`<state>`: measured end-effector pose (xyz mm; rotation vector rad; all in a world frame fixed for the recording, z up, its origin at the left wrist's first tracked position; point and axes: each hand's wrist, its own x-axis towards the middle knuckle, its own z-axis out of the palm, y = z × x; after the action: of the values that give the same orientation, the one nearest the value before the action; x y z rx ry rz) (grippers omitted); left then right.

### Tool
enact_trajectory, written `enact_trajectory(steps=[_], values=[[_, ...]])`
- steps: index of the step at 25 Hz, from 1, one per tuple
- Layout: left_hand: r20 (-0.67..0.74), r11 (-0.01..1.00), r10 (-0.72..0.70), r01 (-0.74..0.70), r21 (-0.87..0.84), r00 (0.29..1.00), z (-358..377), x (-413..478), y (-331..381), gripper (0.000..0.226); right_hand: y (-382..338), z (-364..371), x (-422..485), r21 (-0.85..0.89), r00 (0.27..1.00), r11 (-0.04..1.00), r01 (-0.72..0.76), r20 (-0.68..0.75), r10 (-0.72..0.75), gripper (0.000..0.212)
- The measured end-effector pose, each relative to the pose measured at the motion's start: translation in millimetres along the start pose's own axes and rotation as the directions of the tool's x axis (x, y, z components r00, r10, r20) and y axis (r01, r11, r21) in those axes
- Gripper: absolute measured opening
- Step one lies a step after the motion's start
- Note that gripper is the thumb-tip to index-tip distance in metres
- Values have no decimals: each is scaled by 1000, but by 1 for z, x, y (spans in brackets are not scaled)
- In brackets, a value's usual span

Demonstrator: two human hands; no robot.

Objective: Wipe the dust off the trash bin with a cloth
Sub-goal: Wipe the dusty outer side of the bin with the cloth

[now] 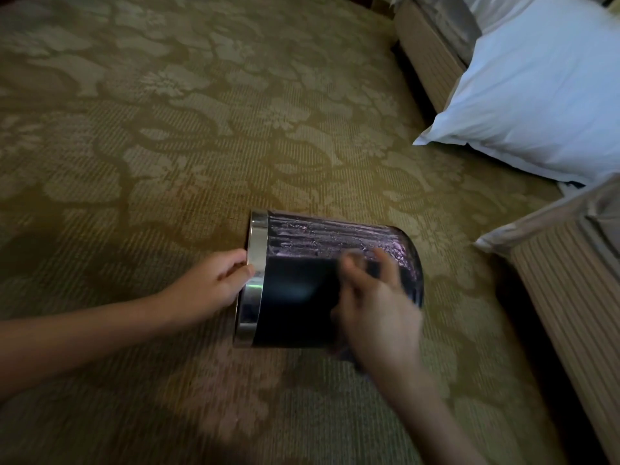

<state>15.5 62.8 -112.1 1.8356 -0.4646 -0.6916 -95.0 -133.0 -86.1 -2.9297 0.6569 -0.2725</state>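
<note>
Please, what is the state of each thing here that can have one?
trash bin: lying on its side on the carpet, upper side dust-streaked, lower part dark.
left hand: grips the bin's silver rim.
right hand: blurred, over the bin's side; grip unclear.
cloth: not clearly visible.
pillow: resting on the carpet at right, untouched.

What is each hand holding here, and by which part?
Left hand grips the trash bin by its metal rim; right hand is too blurred to tell.
</note>
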Motion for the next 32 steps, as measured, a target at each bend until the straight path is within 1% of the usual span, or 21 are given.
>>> enact_trajectory(steps=[2, 3, 5, 7, 8, 9, 10, 11, 12, 15, 17, 19, 20, 21, 23, 24, 25, 27, 29, 30, 32], values=[[1, 1000, -8, 8, -16, 1000, -1, 3, -3, 23, -43, 13, -7, -14, 975, 975, 224, 18, -224, 32], [-2, 999, -13, 12, -33, 1000, -1, 4, -4, 22, -57, 18, -9, -22, 956, 956, 291, 37, -290, 31], [16, 997, -30, 31, -77, 999, -1, 4, -3, 20, -58, 14, -4, -17, 951, 951, 309, 18, -309, 30], [45, 995, -34, 38, -95, 998, -1, 6, -2, 21, -26, 2, 1, -6, 975, 976, 219, -22, -219, 31], [51, 996, -29, 34, -88, 998, -1, 6, -2, 23, -1, -3, 4, -41, 989, 989, 139, -37, -141, 30], [55, 997, -23, 27, -77, 998, -1, 5, -1, 24, 25, -10, 7, -81, 999, 996, 21, -28, -23, 29], [56, 998, -13, 17, -62, 998, -1, 4, -1, 24, 49, -17, 10, -96, 993, 989, -116, -8, 116, 32], [56, 999, -3, 5, -45, 998, 0, 3, -2, 23, 67, -23, 13, -98, 976, 972, -216, 8, 217, 36], [56, 1000, 8, -6, -30, 998, 1, 1, -2, 22, 77, -27, 15, -90, 967, 963, -253, 5, 255, 40], [49, 1000, 28, -28, 0, 998, 4, -3, 2, 21, 68, -25, 15, -77, 973, 970, -229, 2, 230, 39], [52, 999, 45, -45, -13, 998, 4, -4, 7, 23, 56, -27, 16, -18, 971, 971, -240, 21, 240, 38], [61, 999, 49, -49, 0, 997, 4, -5, 8, 25, 39, -25, 17, -25, 979, 980, -197, 38, 198, 34], [63, 999, 50, -51, 12, 997, 4, -5, 6, 24, 23, -20, 17, -37, 991, 992, -121, 47, 122, 31], [63, 998, 50, -52, 23, 997, 4, -5, 3, 23, 0, -13, 15, -43, 998, 999, -6, 56, 9, 30], [54, 996, 61, -64, 63, 997, 4, -5, -3, 21, -52, 1, 5, -18, 969, 971, 238, 70, -236, 29], [43, 994, 71, -74, 81, 997, 3, -5, -5, 20, -69, 7, 1, 11, 946, 949, 316, 74, -316, 29], [34, 994, 76, -78, 80, 997, 4, -4, -6, 20, -79, 11, 0, 28, 933, 935, 354, 62, -355, 29], [47, 999, 37, -38, 22, 998, 5, -3, -6, 20, -76, 12, 1, 12, 935, 935, 354, 13, -354, 28], [71, 1000, 13, -12, -17, 997, 5, -4, -5, 21, -54, 7, 1, -36, 939, 938, 344, -4, -345, 25], [76, 1000, 14, -12, -18, 997, 5, -4, -5, 22, -39, 4, 2, -60, 953, 951, 303, 5, -303, 24], [66, 1000, 30, -30, -9, 997, 5, -4, -6, 24, 6, -5, 7, -105, 993, 987, 121, 13, -120, 29]])
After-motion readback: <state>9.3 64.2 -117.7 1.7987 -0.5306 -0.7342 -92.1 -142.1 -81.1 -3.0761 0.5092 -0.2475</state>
